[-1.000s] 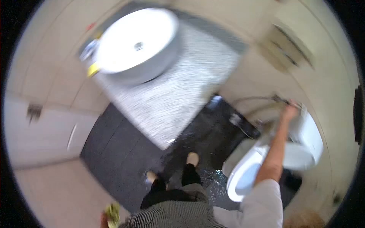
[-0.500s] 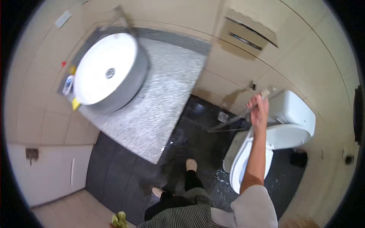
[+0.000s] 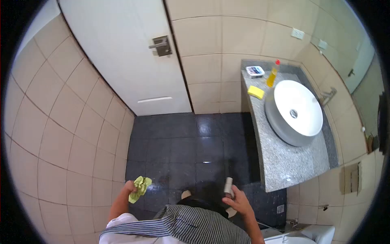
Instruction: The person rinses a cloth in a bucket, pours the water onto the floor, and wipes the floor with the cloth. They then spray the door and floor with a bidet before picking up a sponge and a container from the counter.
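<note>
While my left grip [image 3: 131, 186] clamps a green cloth [image 3: 140, 189] near the tiled wall [image 3: 85, 138], my right grip [image 3: 230, 193] wraps around a white sprayer [image 3: 228, 185] above the dark floor [image 3: 180, 142], which lies open toward the door [image 3: 122, 53]. On the granite table [image 3: 286, 166], a bottle [image 3: 274, 72] of yellow liquid [image 3: 271, 81] and a small tub [image 3: 255, 72] stand by a round basin [image 3: 302, 128], its drain [image 3: 293, 114] visible; a yellow sponge [image 3: 256, 92] sits at the edge.

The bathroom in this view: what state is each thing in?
Door: shut.
Cloth: crumpled, in the left hand.
Sprayer: in the right hand, no spray visible.
Basin: no standing water visible.
Faucet: no flow visible.
Bottle: upright, red cap on.
Sponge: lying flat.
Floor: shiny patches.
Toilet: cut off, lid unclear.
</note>
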The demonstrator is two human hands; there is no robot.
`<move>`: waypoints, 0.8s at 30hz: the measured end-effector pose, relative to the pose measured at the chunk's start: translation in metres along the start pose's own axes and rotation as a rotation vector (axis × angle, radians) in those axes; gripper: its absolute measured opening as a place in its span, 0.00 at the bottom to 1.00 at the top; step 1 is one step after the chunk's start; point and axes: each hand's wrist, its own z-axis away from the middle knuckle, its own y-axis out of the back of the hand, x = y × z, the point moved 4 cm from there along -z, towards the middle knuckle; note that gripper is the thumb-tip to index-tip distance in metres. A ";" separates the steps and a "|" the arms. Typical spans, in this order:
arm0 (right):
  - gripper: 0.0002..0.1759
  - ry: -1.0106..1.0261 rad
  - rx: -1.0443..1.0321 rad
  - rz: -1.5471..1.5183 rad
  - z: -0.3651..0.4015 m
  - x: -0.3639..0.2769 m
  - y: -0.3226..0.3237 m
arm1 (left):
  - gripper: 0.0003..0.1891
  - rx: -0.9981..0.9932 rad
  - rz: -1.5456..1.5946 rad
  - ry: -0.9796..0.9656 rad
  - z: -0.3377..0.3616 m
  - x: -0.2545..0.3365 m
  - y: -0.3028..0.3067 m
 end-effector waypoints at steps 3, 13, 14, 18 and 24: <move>0.23 0.152 -0.244 -0.075 -0.067 -0.058 -0.058 | 0.22 -0.016 0.093 0.035 0.012 -0.079 -0.034; 0.23 0.174 -0.457 -0.794 -0.254 -0.151 -0.083 | 0.33 -0.101 0.400 0.372 0.104 -0.206 -0.155; 0.25 0.257 -0.455 -0.826 -0.251 -0.152 -0.075 | 0.34 -0.100 0.490 0.444 0.119 -0.206 -0.163; 0.29 0.497 -0.429 -0.837 -0.217 -0.149 -0.025 | 0.34 -0.021 0.527 0.626 0.170 -0.203 -0.189; 0.27 0.485 -0.395 -0.915 -0.207 -0.141 0.017 | 0.28 0.085 0.536 0.640 0.206 -0.188 -0.166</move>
